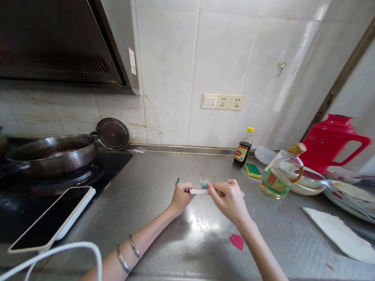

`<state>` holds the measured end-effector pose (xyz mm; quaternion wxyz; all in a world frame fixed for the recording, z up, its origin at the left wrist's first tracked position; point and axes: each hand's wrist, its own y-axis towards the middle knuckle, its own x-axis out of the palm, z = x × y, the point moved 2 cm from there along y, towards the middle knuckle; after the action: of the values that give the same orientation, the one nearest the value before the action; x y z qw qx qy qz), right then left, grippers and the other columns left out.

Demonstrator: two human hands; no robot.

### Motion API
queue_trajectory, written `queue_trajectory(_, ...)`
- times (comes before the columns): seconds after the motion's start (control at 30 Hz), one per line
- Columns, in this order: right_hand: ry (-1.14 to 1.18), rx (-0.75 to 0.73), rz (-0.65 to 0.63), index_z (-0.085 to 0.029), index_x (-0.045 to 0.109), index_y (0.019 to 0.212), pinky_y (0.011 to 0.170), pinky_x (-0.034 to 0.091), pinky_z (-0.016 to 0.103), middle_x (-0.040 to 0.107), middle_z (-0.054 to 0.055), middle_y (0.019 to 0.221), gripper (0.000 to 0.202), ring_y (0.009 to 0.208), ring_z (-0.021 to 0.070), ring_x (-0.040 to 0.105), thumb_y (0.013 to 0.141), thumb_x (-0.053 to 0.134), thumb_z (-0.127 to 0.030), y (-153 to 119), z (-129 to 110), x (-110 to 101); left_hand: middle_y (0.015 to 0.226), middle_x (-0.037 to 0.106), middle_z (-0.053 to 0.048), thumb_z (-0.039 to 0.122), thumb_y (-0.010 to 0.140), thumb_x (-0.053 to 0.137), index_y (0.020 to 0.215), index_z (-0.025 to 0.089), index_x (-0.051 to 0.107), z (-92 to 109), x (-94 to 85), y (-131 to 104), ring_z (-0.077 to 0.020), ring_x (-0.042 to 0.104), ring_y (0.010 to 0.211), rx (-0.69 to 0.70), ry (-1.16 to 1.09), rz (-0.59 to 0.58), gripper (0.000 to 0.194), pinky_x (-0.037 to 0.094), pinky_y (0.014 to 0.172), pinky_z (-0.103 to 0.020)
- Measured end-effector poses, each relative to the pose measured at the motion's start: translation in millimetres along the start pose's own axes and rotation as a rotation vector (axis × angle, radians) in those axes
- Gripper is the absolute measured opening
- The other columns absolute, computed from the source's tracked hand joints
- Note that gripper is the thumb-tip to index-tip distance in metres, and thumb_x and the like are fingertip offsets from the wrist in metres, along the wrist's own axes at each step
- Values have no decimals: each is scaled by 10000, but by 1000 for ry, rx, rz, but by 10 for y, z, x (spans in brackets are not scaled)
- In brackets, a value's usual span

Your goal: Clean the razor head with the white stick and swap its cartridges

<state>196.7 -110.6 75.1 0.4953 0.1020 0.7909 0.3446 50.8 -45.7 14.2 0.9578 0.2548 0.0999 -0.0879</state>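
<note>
Both hands meet over the middle of the steel counter. My left hand (182, 197) is closed around the dark end of a slim white stick-like object (199, 192); a small dark tip with a teal band (177, 181) sticks up beside the fist. My right hand (230, 200) pinches the other end of the white object, thumb and fingers pressed together. Small teal and pink bits show just behind it, between the hands, too small to name. Something clear (208, 176) lies on the counter behind them.
To the left, a phone (53, 221) with a white cable, and a steel pan (56, 154) on the black stove. Right: soy sauce bottle (242, 151), sponge (253, 170), oil jug (278, 179), stacked bowls and plates, red thermos (327, 143), white paper (342, 234).
</note>
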Motion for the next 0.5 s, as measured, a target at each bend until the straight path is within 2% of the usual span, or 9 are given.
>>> queue_trajectory(0.13,-51,-112,-33,-165,433,479,712,247,287,470,-35,455,468,466,75,371,897,380,-369,44,56,-38,453,242,60,331,697,534,415,173,260,-36,-7,-11,-67,227,481,-41,-10,-28,424,156,484,-223)
queue_trajectory(0.3,-80,-56,34,-174,506,525,747,229,303,525,-17,507,422,554,105,462,872,441,-403,53,316,-132,435,217,62,232,638,490,388,176,257,-97,-30,19,-67,212,476,-44,8,-39,346,134,486,-223)
queue_trajectory(0.37,-62,-37,58,-170,490,519,740,228,299,519,-22,506,426,546,100,455,874,444,-401,52,288,-139,438,213,62,228,633,475,390,178,256,-104,-34,30,-66,210,475,-43,15,-38,331,131,485,-225)
queue_trajectory(0.5,-35,-59,57,-166,471,521,715,222,291,525,-25,525,423,549,93,448,881,437,-384,49,35,-79,438,209,61,285,636,500,388,179,253,-64,-22,21,-66,215,475,-40,16,-71,366,126,482,-229)
